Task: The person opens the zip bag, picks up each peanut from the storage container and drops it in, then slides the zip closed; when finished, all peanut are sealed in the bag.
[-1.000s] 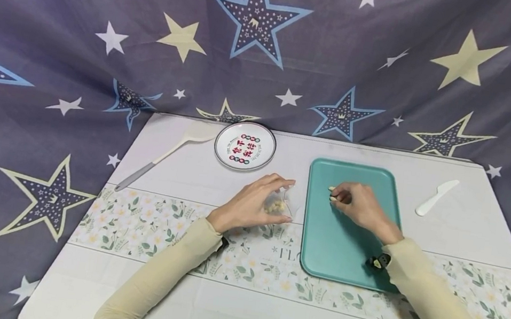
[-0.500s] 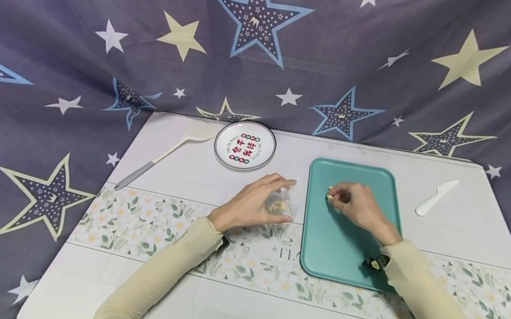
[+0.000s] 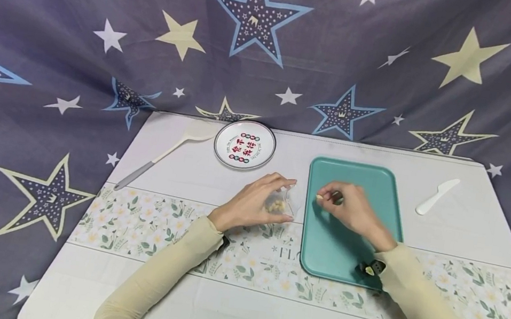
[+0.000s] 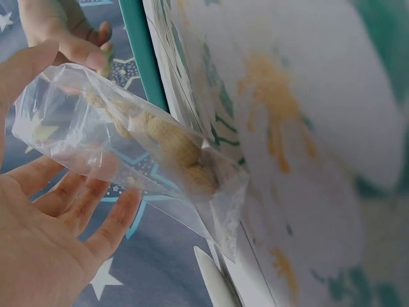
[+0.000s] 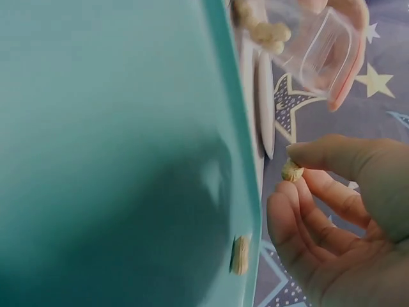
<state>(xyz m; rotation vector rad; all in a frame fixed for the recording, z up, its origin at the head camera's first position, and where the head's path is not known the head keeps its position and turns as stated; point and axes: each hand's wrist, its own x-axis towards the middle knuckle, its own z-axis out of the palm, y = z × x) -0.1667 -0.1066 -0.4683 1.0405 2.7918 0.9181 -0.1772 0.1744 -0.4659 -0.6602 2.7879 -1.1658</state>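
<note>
My left hand (image 3: 250,202) holds a clear plastic zip bag (image 4: 64,121) at its mouth, thumb on one side and fingers on the other. Several unshelled peanuts (image 4: 172,144) lie in the bag's lower end. Over the left part of the teal tray (image 3: 338,265), my right hand (image 3: 351,207) pinches one peanut (image 5: 292,171) between thumb and fingertips. A second peanut (image 5: 240,255) lies on the tray near its rim in the right wrist view; the head view has it hidden behind the right hand. The bag's mouth faces the right hand.
Behind the left hand stands a white plate (image 3: 245,146) with red lettering. A pale spatula (image 3: 169,153) with a grey handle lies at the left. To the tray's right is a white plastic knife (image 3: 437,197). A starry curtain (image 3: 264,90) hangs along the table's back edge.
The right hand has moved a little left across the tray toward the bag, carrying the pinched peanut. The left hand and bag have stayed in place.
</note>
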